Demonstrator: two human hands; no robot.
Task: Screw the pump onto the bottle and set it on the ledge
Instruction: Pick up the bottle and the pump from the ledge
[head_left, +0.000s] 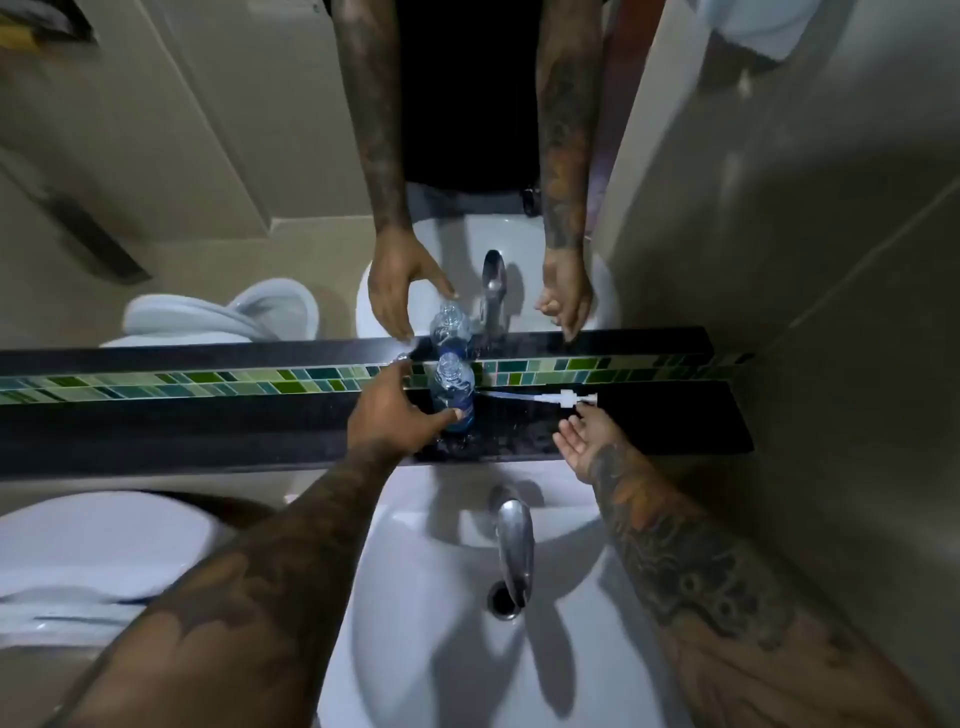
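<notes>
While motion blur smears the bottle's (453, 392) crinkled clear plastic, its base hides behind the left hand's (387, 415) thumb, fingers curled round it but contact too blurred to call. It stands upright on the glossy black ledge (675, 421). Just beyond the right hand's (584, 441) spread, empty fingers lies the white pump (569, 397), thin tube pointing toward the bottle. Hands well apart.
</notes>
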